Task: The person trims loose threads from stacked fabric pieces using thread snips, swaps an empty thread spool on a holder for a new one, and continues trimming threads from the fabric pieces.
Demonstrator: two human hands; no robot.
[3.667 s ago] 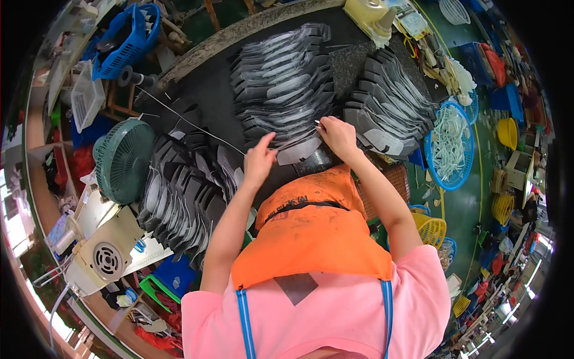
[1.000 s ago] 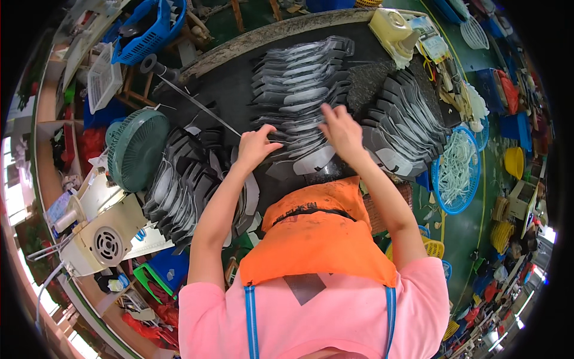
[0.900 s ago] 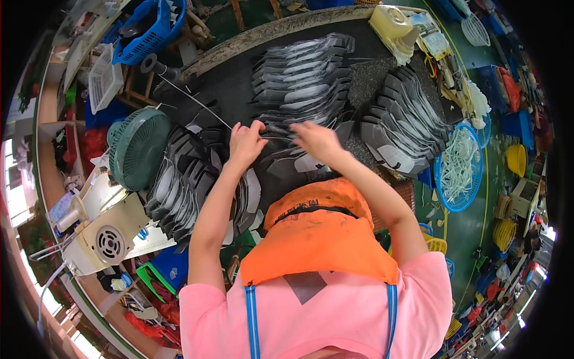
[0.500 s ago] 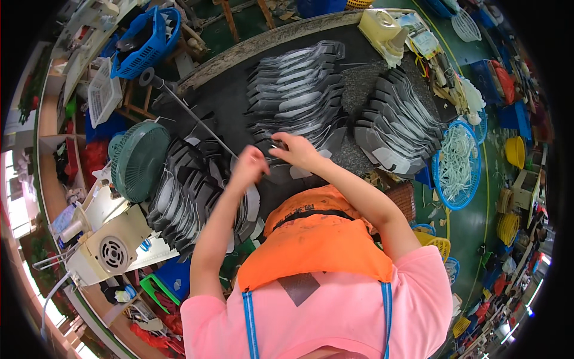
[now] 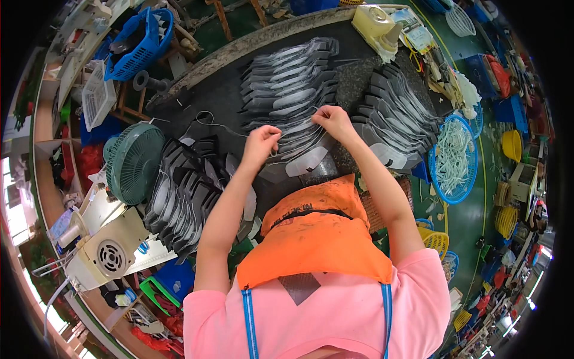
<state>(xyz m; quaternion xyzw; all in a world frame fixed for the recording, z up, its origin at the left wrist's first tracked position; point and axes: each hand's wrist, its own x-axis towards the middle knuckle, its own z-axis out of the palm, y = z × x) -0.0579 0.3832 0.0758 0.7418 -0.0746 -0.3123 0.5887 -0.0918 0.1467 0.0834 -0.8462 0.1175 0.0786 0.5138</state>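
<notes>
Dark worktable (image 5: 192, 103) under both sets of fingers, running out well beyond them. Middle row (image 5: 290, 90) of grey and pale curved pieces, overlapped like shingles: near end between the fingers, the rest stretching away past them. Left bundle (image 5: 185, 188) of similar pieces, loosely heaped, left of and nearer the body than the left fingers. Right row (image 5: 397, 113) of the same kind, beyond the right fingers to their right, apart. Green fan (image 5: 137, 163) farther left of the left fingers; blue basket (image 5: 435, 176) of white strips well to the right of the right ones.

Left hand (image 5: 261, 145): fingers drawn in, seemingly gripping a strand that runs into it, at the left edge of the row. Right hand (image 5: 336, 124): thumb and forefinger pinched together at the right edge; cannot tell what lies between them.

Spool (image 5: 149, 82) far off, up and left of the left fingers. Pale strand (image 5: 224, 126) slack, a loose loop left of the left fingers.

Risks, my judgement: loop may draw into a knot, or catch on the left bundle, if pulled sharply. Uneven pressure at the edges could skew the loose overlaps. A light pinch could let the thin strand slip.
</notes>
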